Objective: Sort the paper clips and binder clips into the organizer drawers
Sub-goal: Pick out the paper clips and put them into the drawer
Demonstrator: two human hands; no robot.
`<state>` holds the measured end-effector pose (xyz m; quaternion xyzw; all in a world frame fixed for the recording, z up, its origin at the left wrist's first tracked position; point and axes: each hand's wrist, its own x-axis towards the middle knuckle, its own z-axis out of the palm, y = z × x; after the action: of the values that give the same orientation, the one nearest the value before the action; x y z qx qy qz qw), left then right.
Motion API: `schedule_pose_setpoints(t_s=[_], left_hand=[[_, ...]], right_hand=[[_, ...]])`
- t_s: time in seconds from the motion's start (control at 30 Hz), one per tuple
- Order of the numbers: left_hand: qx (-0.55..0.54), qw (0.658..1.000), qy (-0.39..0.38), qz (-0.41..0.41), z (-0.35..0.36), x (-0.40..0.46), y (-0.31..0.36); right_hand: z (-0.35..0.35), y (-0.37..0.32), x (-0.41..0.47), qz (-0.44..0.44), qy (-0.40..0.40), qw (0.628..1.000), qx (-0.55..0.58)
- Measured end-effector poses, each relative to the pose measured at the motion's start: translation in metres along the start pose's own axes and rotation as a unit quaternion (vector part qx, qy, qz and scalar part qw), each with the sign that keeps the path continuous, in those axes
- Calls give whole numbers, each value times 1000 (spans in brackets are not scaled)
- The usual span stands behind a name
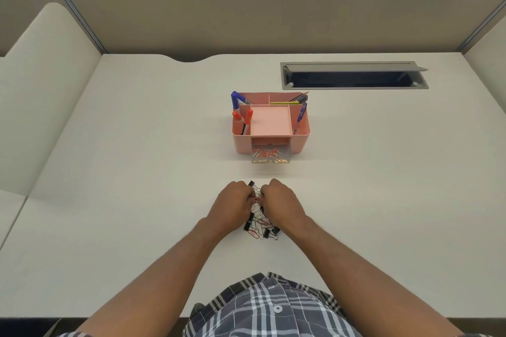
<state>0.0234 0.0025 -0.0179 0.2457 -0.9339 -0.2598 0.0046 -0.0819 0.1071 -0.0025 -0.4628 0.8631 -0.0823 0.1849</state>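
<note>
A pink desk organizer (299, 142) stands mid-desk, its clear lower drawer (269, 157) pulled out with several red and gold paper clips inside. Closer to me lies a mixed pile of clips (261, 224): black binder clips and red and silver paper clips. My left hand (232, 204) and my right hand (282, 200) meet over the far end of the pile, fingertips pinched together on a red paper clip (256, 198). A black binder clip (251, 184) pokes out beside my left fingers. The hands hide much of the pile.
The organizer's top compartments hold blue and red markers (236, 107), pencils (287, 102) and a blue pen (301, 115). An open grey cable tray (353, 76) is sunk into the desk at the back right. Beige partition walls enclose the white desk (137, 172).
</note>
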Motion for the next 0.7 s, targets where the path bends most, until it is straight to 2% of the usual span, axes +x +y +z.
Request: schedule_pose_setpoints(t_s=[0.3,0.7], left_hand=[[8,1000,-5,17,0,-3,0],[-50,996,0,-67,-4,0,6]], right_hand=[[-3,2,3,7,-19,1000,-16],[-4,7,-12,-18,10,999,-26]])
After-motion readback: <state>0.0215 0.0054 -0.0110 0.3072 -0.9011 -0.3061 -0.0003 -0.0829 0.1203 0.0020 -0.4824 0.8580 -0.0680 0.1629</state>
